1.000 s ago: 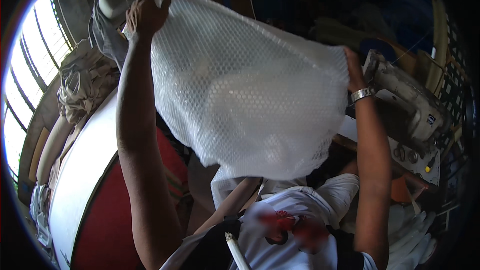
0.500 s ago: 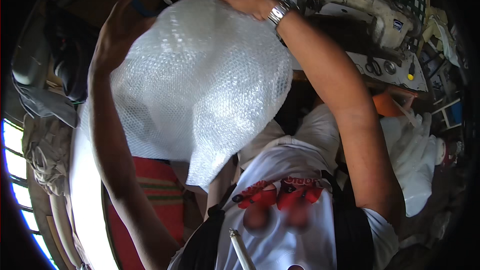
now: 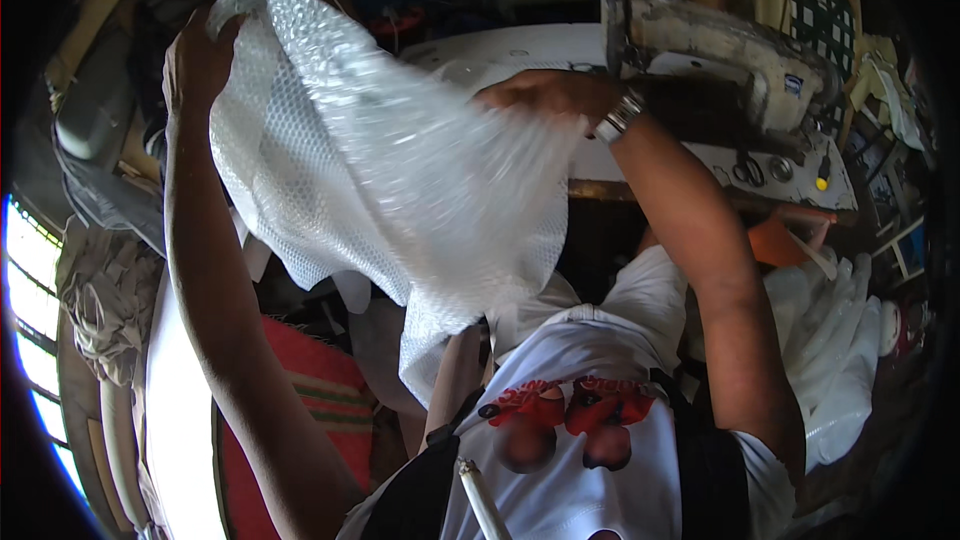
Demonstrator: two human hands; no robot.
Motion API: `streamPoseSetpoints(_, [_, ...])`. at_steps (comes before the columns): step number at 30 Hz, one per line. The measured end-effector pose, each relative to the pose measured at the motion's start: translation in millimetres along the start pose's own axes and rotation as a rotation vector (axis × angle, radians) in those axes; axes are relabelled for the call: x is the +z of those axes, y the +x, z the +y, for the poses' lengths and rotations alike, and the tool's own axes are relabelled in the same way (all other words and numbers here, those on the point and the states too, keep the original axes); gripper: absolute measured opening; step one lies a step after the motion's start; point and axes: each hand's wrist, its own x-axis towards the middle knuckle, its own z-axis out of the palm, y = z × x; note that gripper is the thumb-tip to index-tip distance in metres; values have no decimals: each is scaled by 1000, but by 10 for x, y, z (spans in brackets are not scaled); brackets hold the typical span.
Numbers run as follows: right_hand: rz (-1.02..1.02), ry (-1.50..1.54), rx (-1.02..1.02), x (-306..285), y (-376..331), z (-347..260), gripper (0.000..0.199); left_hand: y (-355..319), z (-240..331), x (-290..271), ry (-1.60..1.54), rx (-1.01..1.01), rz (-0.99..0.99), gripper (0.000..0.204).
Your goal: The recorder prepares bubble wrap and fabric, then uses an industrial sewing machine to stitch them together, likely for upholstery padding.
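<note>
A sheet of clear bubble wrap [image 3: 390, 170] hangs between my two raised hands, partly smeared by motion. My left hand [image 3: 200, 65], at the upper left, is closed on the sheet's far left corner. My right hand [image 3: 550, 98], wearing a metal watch [image 3: 622, 115], grips the sheet's right part in front of the sewing machine. Folds gather tightly from the left hand toward the right one. The lower end of the wrap droops to my lap, beside my shorts [image 3: 640, 305].
An old sewing machine [image 3: 720, 50] stands on a white table [image 3: 690, 165] at the far right. Scissors [image 3: 747, 170], a small round metal item [image 3: 780, 169] and a yellow-tipped tool [image 3: 822, 155] lie there. A red striped cloth [image 3: 310, 420] is at left; white plastic [image 3: 835, 370] at right.
My right hand has come nearer and to the right, pulling the wrap's edge. My left hand has closed on the far left corner. The sheet has gone from spread out to folded diagonally.
</note>
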Motion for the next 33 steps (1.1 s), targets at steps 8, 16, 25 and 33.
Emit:
streamPoseSetpoints(8, [256,-342,-179,1307,116,-365,119,132,-847,-90,244,-95,116,60])
streamPoseSetpoints(16, [533,-710,-116,1938,1260,191,146,82,97,-664,216,-194,112,57])
streamPoseSetpoints(25, [772,-1321,-270,2655,1454,681,120,116,-115,-753,240,-226,175,71])
streamPoseSetpoints(33, [815,-1061,-834,855,1080,737,40,101,-821,-1032,-214,35,-123,67])
